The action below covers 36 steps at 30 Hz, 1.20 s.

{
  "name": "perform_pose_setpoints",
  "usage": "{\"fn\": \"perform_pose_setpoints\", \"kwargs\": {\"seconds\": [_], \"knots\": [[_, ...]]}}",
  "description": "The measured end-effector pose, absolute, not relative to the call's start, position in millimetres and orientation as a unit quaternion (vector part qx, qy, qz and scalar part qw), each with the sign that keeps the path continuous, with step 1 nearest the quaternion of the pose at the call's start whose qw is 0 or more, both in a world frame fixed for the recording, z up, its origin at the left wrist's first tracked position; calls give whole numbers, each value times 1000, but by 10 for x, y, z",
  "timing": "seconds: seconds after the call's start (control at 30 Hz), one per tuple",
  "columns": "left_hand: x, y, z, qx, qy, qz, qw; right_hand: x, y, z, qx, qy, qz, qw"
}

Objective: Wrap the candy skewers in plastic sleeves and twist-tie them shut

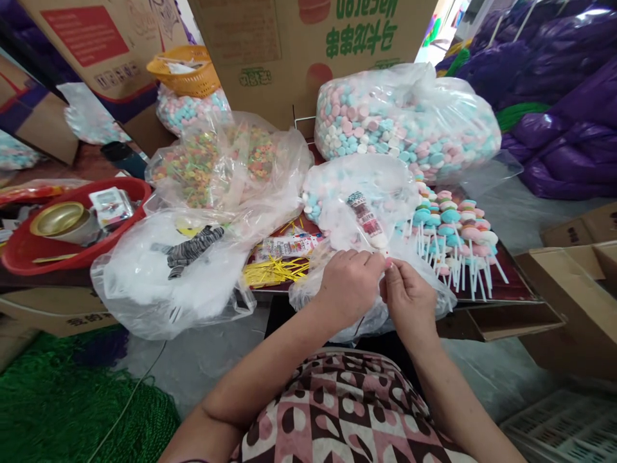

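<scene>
My left hand (354,283) is closed, fingers curled at the lower end of a printed clear wrapper (365,215) that has something whitish inside. My right hand (411,299) pinches thumb against finger at that same end, touching the left. Exactly what lies between the fingertips is hidden. Behind the wrapper sits an open clear bag of pastel marshmallows (318,193). To the right, marshmallow skewers (448,218) lie piled with their white sticks pointing toward me. Yellow twist ties (274,272) are heaped left of my hands, beside flat printed wrappers (284,245).
A large bag of marshmallows (405,122) stands at the back before a cardboard box (270,38). Leftward are a bag of colourful gummies (207,161), a clear bag with white contents (139,270) and a red basin (120,225). Open cartons (573,276) stand at right.
</scene>
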<state>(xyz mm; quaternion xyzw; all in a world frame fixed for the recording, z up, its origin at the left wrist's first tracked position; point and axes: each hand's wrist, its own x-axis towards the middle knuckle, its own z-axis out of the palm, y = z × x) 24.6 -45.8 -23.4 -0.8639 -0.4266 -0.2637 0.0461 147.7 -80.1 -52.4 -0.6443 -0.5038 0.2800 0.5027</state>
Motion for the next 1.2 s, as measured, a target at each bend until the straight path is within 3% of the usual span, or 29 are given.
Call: {"fn": "perform_pose_setpoints", "kwargs": {"seconds": [0.13, 0.23, 0.37, 0.53, 0.67, 0.77, 0.97, 1.07, 1.2], "knots": [[273, -486, -220, -862, -423, -276, 36, 1471, -764, -559, -667, -559, 147, 471], [286, -487, -240, -862, -420, -282, -23, 1493, -750, -566, -662, -572, 111, 471], [217, -498, -207, -816, -387, -355, -241, 1559, -789, -494, -657, -553, 145, 492], [200, -422, -133, -575, -389, -468, -547, 1525, -859, -378, -639, -526, 206, 523], [351, -367, -186, -445, -303, -479, -694, 1436, -894, -385, -635, -519, 233, 523], [440, -388, -275, -398, -305, -463, -731, 1394, -898, -416, -631, -516, 250, 523], [416, -403, -345, -400, -296, -419, -760, 1384, -877, -384, -535, -467, 448, 544], [403, -397, -306, -404, -297, -419, -757, 1371, -880, -349, -530, -465, 466, 535], [405, -440, -292, -432, -316, -401, -744, 1314, -873, -375, -507, -405, 485, 587]]}}
